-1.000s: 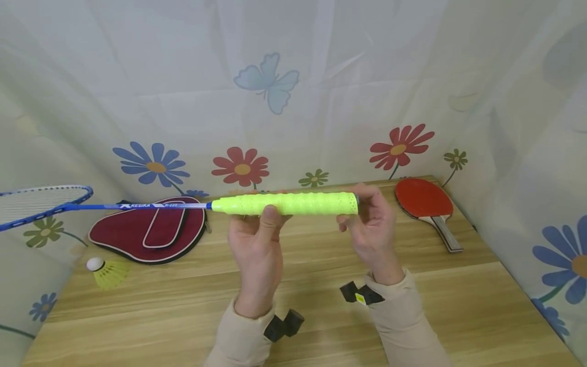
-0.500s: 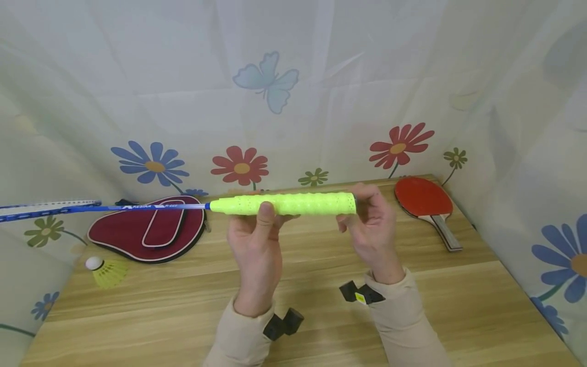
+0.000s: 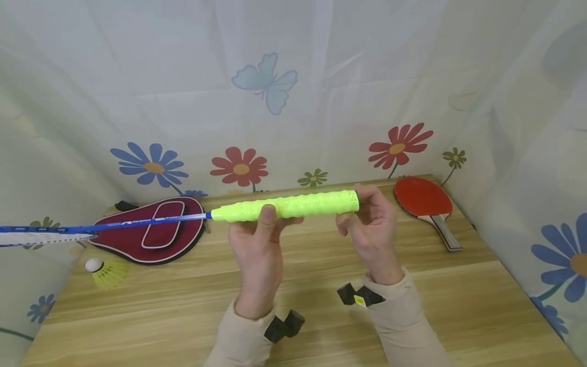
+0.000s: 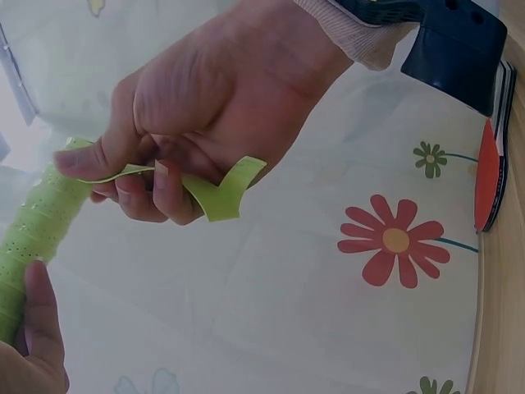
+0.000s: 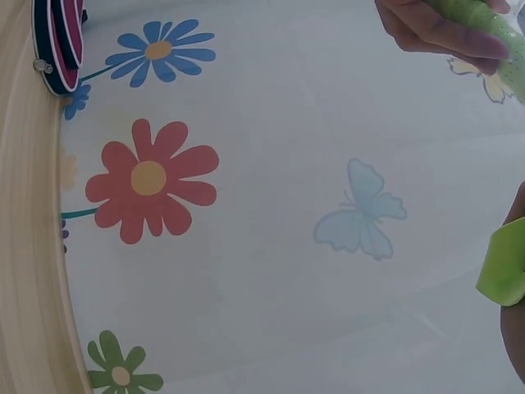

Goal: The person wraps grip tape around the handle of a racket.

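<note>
My left hand [image 3: 259, 255] holds a badminton racket by its neon yellow-green wrapped handle [image 3: 302, 205], thumb lying across the front. The blue shaft [image 3: 156, 221] runs to the left, and the racket's head [image 3: 46, 233] leaves the frame there. At the handle's butt end my right hand [image 3: 373, 232] pinches a strip of matching grip tape [image 4: 217, 197]. In the left wrist view the tape's loose end hangs out past the right fingers; the head view hides it. The right wrist view catches the left hand [image 5: 443, 33] on the handle at the top right.
On the wooden table [image 3: 183, 316] lie a maroon paddle case [image 3: 151, 250] and a yellow shuttlecock [image 3: 110, 274] at the left. A red table tennis paddle [image 3: 423, 198] rests at the back right. A flower-printed curtain [image 3: 312, 127] stands behind.
The racket has turned about its long axis, its head passing edge-on and now tipping below the shaft. Its left end has dropped slightly. Both hands stay nearly in place.
</note>
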`<state>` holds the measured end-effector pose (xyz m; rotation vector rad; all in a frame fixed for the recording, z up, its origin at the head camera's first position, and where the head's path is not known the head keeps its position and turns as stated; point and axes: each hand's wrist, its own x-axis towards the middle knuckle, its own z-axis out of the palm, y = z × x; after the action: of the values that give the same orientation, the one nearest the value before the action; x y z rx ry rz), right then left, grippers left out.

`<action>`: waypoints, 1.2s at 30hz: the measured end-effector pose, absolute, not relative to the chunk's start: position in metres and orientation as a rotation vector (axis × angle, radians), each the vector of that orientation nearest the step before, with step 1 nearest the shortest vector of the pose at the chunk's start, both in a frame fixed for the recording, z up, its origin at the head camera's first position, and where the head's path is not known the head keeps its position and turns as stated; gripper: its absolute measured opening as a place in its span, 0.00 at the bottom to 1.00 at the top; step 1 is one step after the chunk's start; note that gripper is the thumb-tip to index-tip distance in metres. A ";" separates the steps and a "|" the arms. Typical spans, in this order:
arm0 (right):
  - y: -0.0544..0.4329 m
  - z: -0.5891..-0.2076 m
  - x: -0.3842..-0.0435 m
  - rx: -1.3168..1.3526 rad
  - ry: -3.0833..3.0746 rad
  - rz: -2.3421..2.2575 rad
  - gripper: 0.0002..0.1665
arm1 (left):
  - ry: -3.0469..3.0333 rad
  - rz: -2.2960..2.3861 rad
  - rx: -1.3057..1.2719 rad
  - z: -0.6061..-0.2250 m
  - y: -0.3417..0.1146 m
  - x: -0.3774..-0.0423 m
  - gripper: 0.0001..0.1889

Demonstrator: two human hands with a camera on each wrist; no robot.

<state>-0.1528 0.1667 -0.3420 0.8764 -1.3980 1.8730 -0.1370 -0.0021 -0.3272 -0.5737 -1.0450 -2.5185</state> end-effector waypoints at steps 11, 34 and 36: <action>0.167 -0.341 -0.154 0.917 -1.358 1.875 0.17 | -1.036 -2.530 -0.586 -0.326 -0.002 -0.135 0.15; 0.169 -0.343 -0.154 0.826 -1.472 1.809 0.24 | -0.942 -2.657 -0.733 -0.320 -0.005 -0.134 0.16; 0.170 -0.343 -0.155 0.831 -1.464 1.843 0.24 | -0.930 -2.659 -0.746 -0.320 -0.006 -0.133 0.16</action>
<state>-0.1549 0.1696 -0.3434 0.8309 -1.4640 1.8432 -0.1335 -0.0058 -0.3198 -0.7456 -0.9297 -2.6591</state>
